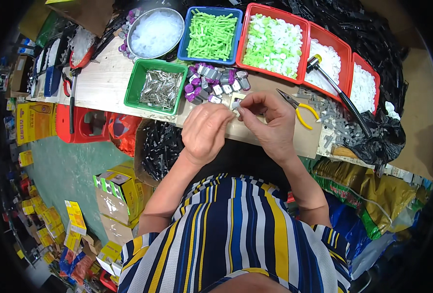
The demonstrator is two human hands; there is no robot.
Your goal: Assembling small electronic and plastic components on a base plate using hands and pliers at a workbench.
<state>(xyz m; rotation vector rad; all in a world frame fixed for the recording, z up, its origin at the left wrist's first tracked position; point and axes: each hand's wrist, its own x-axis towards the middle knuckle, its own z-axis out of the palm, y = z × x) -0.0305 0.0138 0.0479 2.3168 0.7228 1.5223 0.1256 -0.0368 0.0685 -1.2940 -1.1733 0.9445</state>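
My right hand (271, 126) pinches a small whitish translucent plastic piece (235, 105) between thumb and forefinger at the front edge of the workbench. Close against its left side is my left hand (206, 133), its fingers curled together with the tips meeting near that piece. Whatever those left fingertips hold is hidden. Just beyond both hands lies a heap of small grey metal blocks with purple ends (204, 80). A pale square frame-like part (238, 96) shows partly behind my right fingers. Pliers with yellow handles (302, 108) rest on the bench right of my right hand.
Along the back stand a metal bowl (184, 30), a green tray of metal pins (131, 88), a blue tray of green sticks (181, 39) and red trays (306, 49) of white and green pieces. A black-handled hammer (341, 93) leans across them. Cartons (123, 195) stand below left.
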